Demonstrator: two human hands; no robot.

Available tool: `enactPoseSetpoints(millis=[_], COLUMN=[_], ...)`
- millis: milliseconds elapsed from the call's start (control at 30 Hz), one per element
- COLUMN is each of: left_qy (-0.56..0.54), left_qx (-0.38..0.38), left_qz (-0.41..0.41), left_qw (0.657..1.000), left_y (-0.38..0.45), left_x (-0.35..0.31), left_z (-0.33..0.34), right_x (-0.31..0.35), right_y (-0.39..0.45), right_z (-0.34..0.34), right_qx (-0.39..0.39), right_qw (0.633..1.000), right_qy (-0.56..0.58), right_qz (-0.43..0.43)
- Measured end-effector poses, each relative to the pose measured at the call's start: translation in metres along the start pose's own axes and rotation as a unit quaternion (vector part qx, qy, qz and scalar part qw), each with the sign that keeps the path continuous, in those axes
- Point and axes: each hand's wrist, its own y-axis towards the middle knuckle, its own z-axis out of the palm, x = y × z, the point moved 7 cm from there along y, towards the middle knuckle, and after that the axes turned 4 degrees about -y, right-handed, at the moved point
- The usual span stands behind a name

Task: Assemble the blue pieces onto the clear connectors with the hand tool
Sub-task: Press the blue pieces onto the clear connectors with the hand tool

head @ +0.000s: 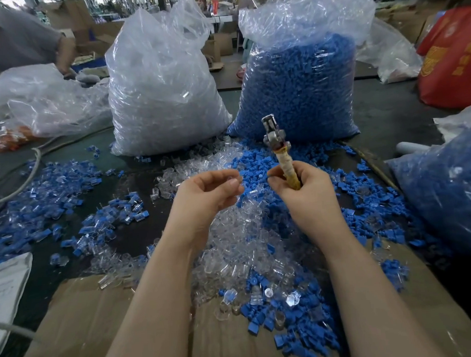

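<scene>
Left hand (206,195) pinches a clear connector (236,181) over the tabletop pile; right hand (302,186) grips the hand tool (281,153) by its wrapped handle (upright). Connector looks light, stiff, slippery; hold its sides.

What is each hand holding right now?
Left hand: pinches a clear connector.
Right hand: grips the hand tool; a blue piece shows at its fingertips.

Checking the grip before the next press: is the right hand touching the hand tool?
Touching. The head view shows the right hand with fingers curled round the hand tool at its wrapped handle.
</scene>
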Motion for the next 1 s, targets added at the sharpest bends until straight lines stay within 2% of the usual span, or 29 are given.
enactPoseSetpoints(millis=[100, 333, 600, 1000], left_qy=[-0.026, -0.127, -0.157, -0.098], left_qx=[0.001, 0.025, 0.057, 0.068], left_qz=[-0.010, -0.044, -0.053, -0.030], left_qw=[1.000, 0.991, 0.985, 0.992], left_y=[0.000, -0.002, -0.006, -0.006], left_x=[0.001, 0.002, -0.002, -0.004], left_z=[0.003, 0.011, 0.018, 0.020], right_x=[0.007, 0.013, 0.020, 0.022], right_y=[-0.002, -0.004, -0.005, -0.008], right_z=[0.005, 0.011, 0.008, 0.013], right_qx=[0.003, 0.005, -0.010, 0.004], right_qw=[0.999, 0.998, 0.993, 0.996], right_qy=[0.043, 0.046, 0.088, 0.039], right_qz=[-0.019, -0.047, -0.073, -0.074])
